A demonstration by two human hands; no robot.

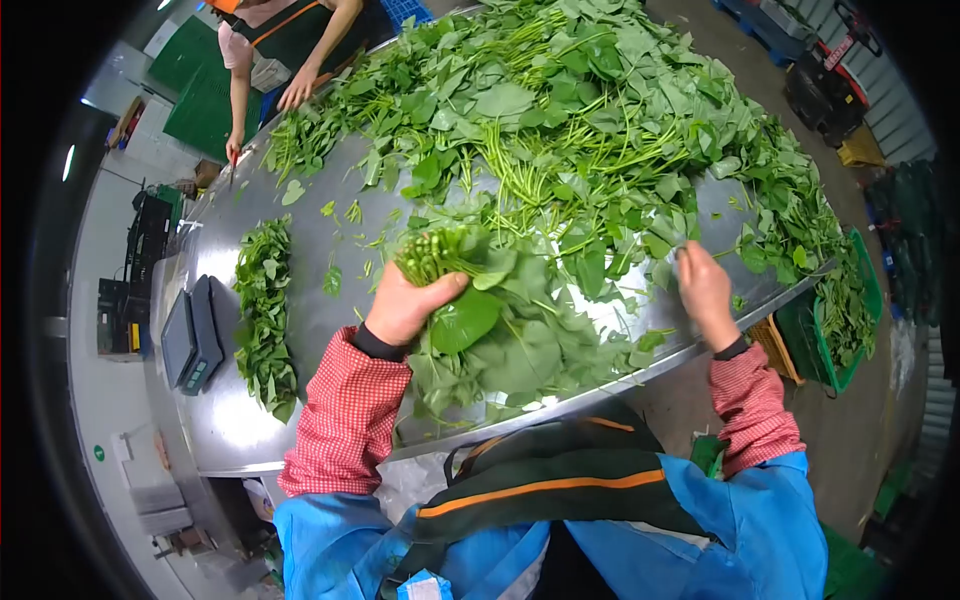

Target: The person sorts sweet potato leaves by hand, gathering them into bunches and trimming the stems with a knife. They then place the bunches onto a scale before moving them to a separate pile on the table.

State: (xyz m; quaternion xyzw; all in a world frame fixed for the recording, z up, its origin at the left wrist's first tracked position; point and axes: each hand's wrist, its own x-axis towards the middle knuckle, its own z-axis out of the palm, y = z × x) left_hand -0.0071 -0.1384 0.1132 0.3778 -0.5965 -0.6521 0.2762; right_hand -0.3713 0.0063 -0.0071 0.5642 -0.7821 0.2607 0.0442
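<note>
Bright, cool light is falling across the metal counter (225, 430), apparently from above, and the polished surface is throwing back white glare at its left end, beneath the leaves (530, 355) in the middle and along the near edge. Two small lamps (68, 162) are glowing as white streaks at the left side. Shadows are staying soft, deepening under the counter. The fisheye lens is bending the counter's edges and tilting the walls, and black corners are closing in. The lower leaves and the right hand (706, 292) are blurring slightly, while the far background is looking soft.
</note>
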